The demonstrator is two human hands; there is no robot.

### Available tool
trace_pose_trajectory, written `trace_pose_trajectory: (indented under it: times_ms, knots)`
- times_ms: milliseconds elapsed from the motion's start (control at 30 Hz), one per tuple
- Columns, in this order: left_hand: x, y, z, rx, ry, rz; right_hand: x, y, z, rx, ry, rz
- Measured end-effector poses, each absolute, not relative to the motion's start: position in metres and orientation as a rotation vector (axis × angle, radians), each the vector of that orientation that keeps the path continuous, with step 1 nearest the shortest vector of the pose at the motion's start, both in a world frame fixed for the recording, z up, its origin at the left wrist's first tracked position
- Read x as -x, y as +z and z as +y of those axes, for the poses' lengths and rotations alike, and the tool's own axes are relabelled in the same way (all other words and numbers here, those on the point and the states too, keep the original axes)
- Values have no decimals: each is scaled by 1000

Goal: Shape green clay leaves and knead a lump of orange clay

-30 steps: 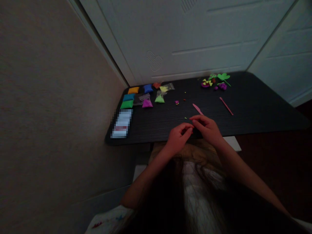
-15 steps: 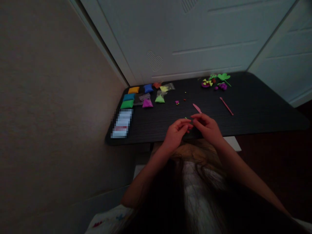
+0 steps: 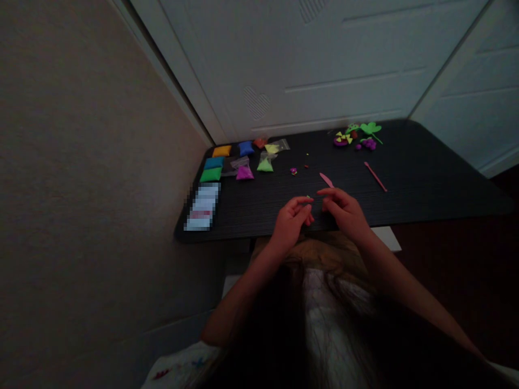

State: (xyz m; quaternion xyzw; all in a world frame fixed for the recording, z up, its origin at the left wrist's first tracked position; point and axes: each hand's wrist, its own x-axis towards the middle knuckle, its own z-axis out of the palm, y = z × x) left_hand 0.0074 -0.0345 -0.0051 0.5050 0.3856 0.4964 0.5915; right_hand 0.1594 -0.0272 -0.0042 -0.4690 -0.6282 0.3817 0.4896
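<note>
Above the near edge of the dark table [image 3: 259, 210], my two hands face each other with a narrow gap between them. My left hand [image 3: 291, 219] is closed, thumb against bent fingers; whatever it may hold is too small to make out. My right hand [image 3: 344, 212] has its index finger stretched leftward and its thumb a little apart, with nothing visible between them. A tiny light-green bit [image 3: 308, 196] shows just beyond my left fingertips. Right behind my right hand lies a pink plastic clay knife [image 3: 326, 180], partly covered by the fingers.
Bags of coloured clay, including orange [image 3: 221, 151], green [image 3: 211, 174], magenta [image 3: 244, 172] and lime [image 3: 265, 165], lie at left, near a blurred phone [image 3: 203, 206]. A small magenta piece [image 3: 293, 170] sits mid-table. At right are a pink stick tool [image 3: 376, 177] and clay shapes [image 3: 368, 143].
My hands have drawn slightly apart; the left fingertips have shifted a little left and down. The table things keep their places, with the view shifted very slightly.
</note>
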Motion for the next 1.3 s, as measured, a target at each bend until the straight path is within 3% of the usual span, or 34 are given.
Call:
trace_pose_trajectory:
  times_ms: [1300]
  knots:
    - [-1,2,-30,-667,1193,711,-159,-4,-24,1060,1015,-1385]
